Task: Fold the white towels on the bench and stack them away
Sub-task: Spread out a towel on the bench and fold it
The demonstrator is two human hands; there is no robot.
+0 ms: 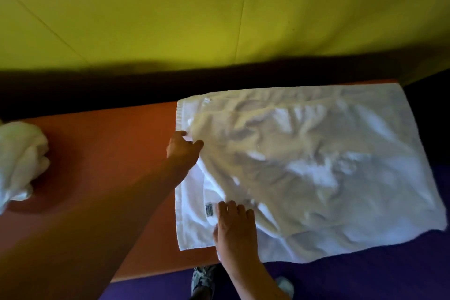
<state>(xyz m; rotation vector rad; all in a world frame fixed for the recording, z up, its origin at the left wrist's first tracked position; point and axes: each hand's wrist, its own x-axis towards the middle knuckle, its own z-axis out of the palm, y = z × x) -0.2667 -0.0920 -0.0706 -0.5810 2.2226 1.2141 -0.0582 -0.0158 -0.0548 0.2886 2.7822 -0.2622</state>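
Folding under way: the left hand (pixel 183 147) pinched the white towel (pixel 316 165) spread on the orange bench (pixel 109 153) while the right hand (pixel 235 221) pressed flat on it; aligning the upper layer's edges likely came next.

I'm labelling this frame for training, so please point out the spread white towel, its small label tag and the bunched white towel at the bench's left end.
Spread white towel (pixel 316 165), head view: wrinkled middle.
Small label tag (pixel 209 209), head view: tag centre.
Bunched white towel (pixel 22 161), head view: middle of the bundle.
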